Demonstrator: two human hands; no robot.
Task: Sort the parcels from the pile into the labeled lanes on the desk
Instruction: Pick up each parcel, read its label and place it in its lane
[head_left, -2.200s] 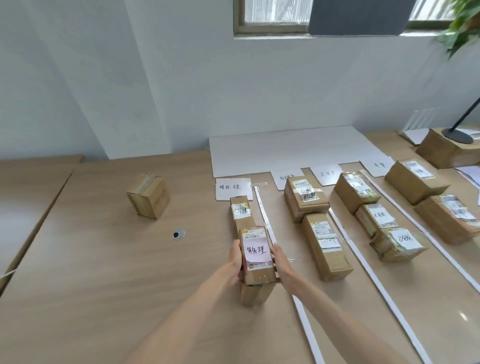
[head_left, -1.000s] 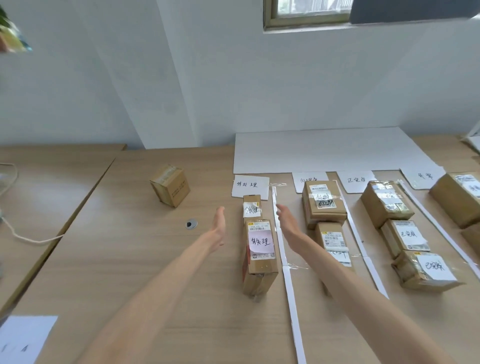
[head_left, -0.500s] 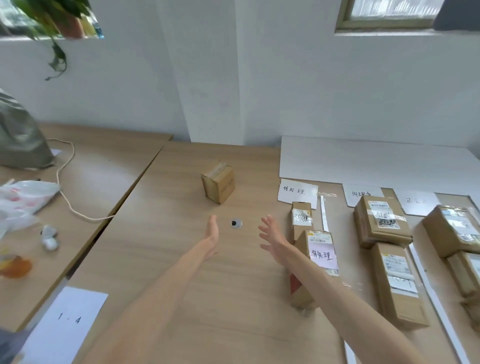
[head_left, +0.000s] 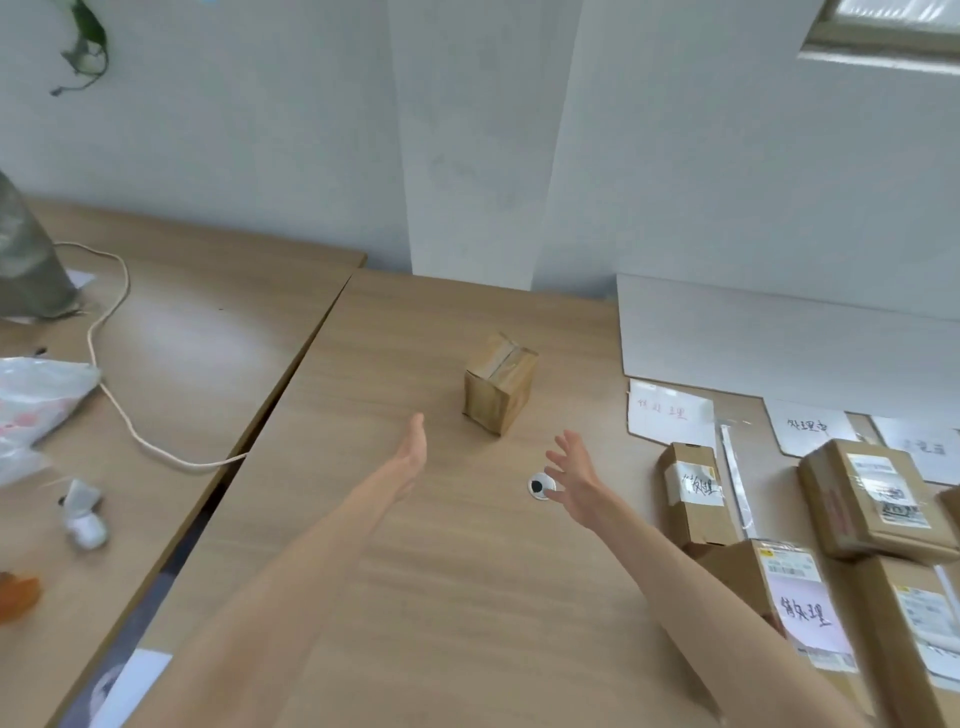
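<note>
One small box stands alone on the desk, far back and well apart from the lanes on the right. Both arms are stretched out toward it, but no hand touches it.

The left hand is flat, with its fingers straight and close together. It holds nothing. The right hand has its fingers spread wide and holds nothing too. It is just beside a little round cap set in the desk.

On the right lie white paper labels with writing on them. Under the first label sits a taped box, and nearer to the person is a box with a pink note. A white strip runs beside them. Past the strip are more boxes.

On the next desk, at the left, lie a cord and a plastic bag.
</note>
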